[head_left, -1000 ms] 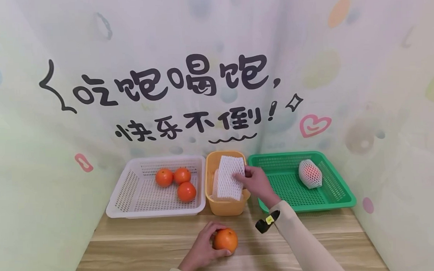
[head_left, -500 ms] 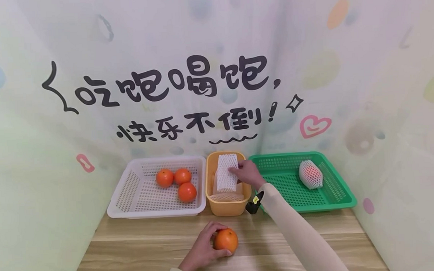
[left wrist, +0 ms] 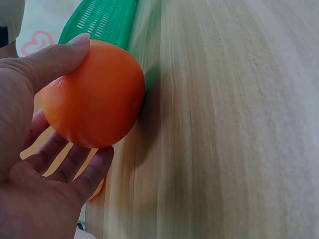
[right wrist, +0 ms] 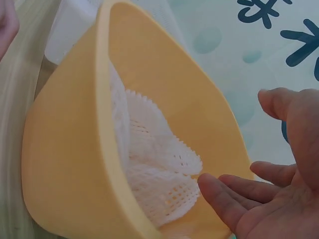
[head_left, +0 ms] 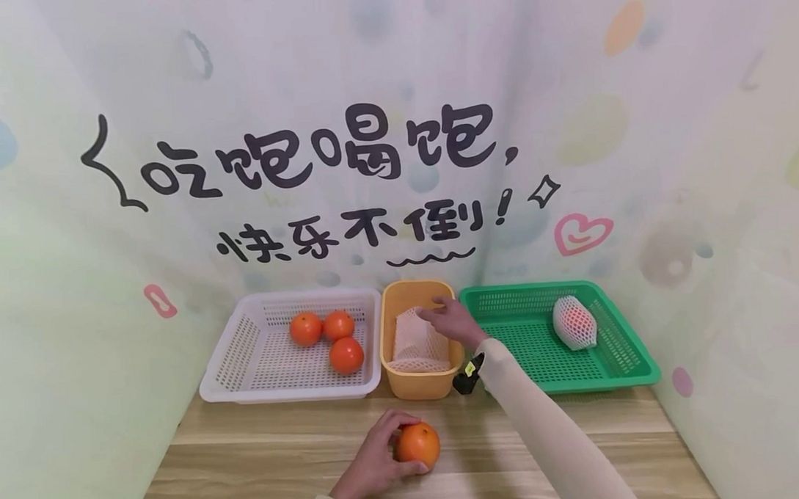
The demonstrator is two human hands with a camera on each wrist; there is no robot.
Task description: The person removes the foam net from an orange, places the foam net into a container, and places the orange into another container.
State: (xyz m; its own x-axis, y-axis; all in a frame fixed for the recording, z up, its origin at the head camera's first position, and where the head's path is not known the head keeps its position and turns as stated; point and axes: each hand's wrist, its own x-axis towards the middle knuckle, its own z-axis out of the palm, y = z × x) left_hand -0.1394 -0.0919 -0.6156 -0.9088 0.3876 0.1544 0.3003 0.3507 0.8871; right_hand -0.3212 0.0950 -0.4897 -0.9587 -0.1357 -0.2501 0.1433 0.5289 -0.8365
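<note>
On the wooden table, my left hand (head_left: pixel 375 456) holds an orange (head_left: pixel 418 446), thumb on one side and fingers curled round the other. The left wrist view shows the smooth orange (left wrist: pixel 97 94) between the thumb and fingertips. My right hand (head_left: pixel 453 321) is over the right side of a yellow bin (head_left: pixel 422 384), thumb and fingers apart. Inside lie white foam fruit nets (head_left: pixel 418 340). In the right wrist view, a fingertip of the right hand (right wrist: pixel 269 174) is close to the foam nets (right wrist: pixel 159 164), nothing gripped; whether it touches them I cannot tell.
Left of the bin stands a white basket (head_left: pixel 229 393) with three orange-red fruits (head_left: pixel 346 355). On its right is a green basket (head_left: pixel 576 383) holding one fruit in a foam net (head_left: pixel 574 323). A printed curtain (head_left: pixel 366 60) hangs close behind.
The right hand lifted a white foam net toward the back of the bin, then let it go; the net is lower in the bin now. The left hand keeps its hold on the orange.
</note>
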